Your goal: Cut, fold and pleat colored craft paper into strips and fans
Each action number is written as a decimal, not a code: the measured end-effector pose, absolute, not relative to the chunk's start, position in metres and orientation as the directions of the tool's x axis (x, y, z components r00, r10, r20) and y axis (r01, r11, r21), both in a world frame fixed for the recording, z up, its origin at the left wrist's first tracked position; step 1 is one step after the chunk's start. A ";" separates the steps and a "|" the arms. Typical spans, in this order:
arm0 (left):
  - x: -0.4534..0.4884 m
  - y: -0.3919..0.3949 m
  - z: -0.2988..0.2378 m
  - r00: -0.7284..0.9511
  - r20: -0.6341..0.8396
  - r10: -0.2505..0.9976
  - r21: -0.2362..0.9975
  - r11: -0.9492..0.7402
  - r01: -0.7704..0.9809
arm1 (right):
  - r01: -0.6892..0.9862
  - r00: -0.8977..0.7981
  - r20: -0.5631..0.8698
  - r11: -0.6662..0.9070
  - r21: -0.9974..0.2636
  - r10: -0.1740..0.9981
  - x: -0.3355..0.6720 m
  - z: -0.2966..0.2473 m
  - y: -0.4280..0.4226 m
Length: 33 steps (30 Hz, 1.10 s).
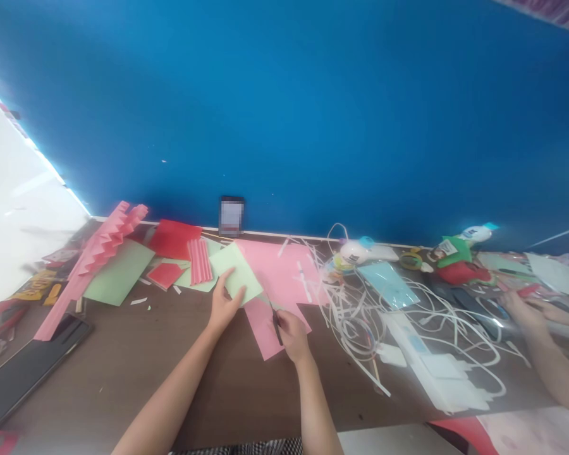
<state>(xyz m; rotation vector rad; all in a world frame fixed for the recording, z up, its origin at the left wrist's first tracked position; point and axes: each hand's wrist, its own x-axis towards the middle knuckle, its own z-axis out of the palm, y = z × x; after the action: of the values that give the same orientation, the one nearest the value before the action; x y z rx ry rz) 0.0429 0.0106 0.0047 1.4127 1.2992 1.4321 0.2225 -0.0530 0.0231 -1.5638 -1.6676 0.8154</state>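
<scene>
My left hand (224, 304) pinches the near edge of a light green paper sheet (237, 272), thumb on top. My right hand (290, 333) is closed around a dark thin tool, probably scissors (275, 321), whose tip points toward the green sheet's lower right corner. Both hands rest over a pink paper sheet (284, 278) lying flat on the brown table (137, 360).
A long pink pleated paper strip (92, 262), a green sheet (118, 272), red sheets (173, 239) and a pleated pink piece (200, 260) lie at the left. White paper strips (360, 309), glue bottles (367, 249) and a phone (231, 215) lie behind. Another person's hands (526, 306) work at the right.
</scene>
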 end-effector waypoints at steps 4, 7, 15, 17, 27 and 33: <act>0.044 0.011 0.003 -0.139 0.253 0.957 0.963 -0.235 0.132 | 0.517 -0.078 -0.001 0.040 -0.855 0.997 0.221 0.023 -0.053; 0.044 0.011 0.003 -0.152 0.258 0.954 0.964 -0.243 0.110 | 0.483 -0.125 -0.064 0.004 -0.876 0.990 0.221 0.020 -0.053; 0.046 0.009 0.006 -0.090 0.260 0.962 0.965 -0.255 0.062 | 0.269 -0.199 -0.142 -0.085 -0.959 0.970 0.222 0.012 -0.052; 0.045 0.008 0.007 -0.086 0.251 0.964 0.967 -0.246 0.066 | 0.210 -0.230 -0.151 -0.102 -0.972 0.962 0.223 0.012 -0.052; 0.042 0.008 0.007 -0.043 0.244 0.969 0.966 -0.239 0.098 | 0.143 -0.279 -0.155 -0.119 -0.983 0.948 0.227 0.008 -0.050; 0.040 0.008 0.006 0.002 0.210 0.978 0.974 -0.209 0.085 | 0.128 -0.309 -0.153 -0.118 -0.985 0.939 0.227 0.013 -0.049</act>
<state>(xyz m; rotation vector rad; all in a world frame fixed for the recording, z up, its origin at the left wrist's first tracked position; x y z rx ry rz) 0.0403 0.0084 0.0060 1.4255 1.1697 1.3279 0.2269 -0.0491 0.0129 -1.2233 -1.4623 1.5017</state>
